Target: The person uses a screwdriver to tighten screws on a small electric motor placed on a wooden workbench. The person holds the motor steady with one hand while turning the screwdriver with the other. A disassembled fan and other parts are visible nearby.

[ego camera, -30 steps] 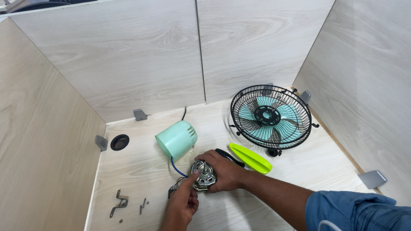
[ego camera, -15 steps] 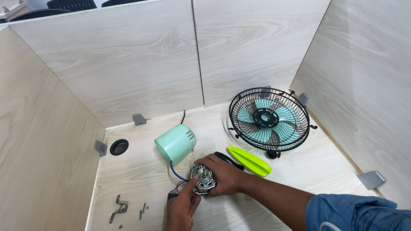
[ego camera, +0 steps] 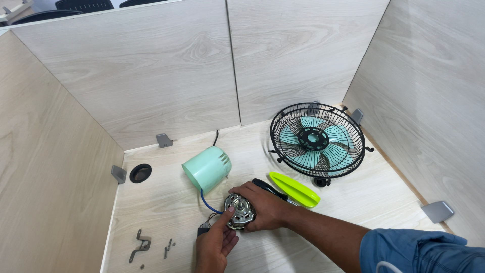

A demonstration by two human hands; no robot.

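My right hand [ego camera: 263,206] grips a small round metal fan motor [ego camera: 239,210] low at the desk's centre. My left hand [ego camera: 214,246] comes up from below, its index finger touching the motor's left edge. A blue wire [ego camera: 206,200] runs from the motor toward a mint green motor cover [ego camera: 206,168] lying on its side just behind. A lime green handled tool [ego camera: 294,189] with a black part lies right of my right hand. A black wire fan cage with teal blades [ego camera: 317,140] stands at the back right.
A metal bracket [ego camera: 138,246] and small screws [ego camera: 168,247] lie at the front left. A round black cable hole [ego camera: 140,173] sits at the left. Wooden partition walls enclose the desk on three sides, with grey clips [ego camera: 437,211] at their bases.
The view has shifted slightly. My hands stay on the motor, with my left hand a little lower and its finger pointing at the motor's edge.
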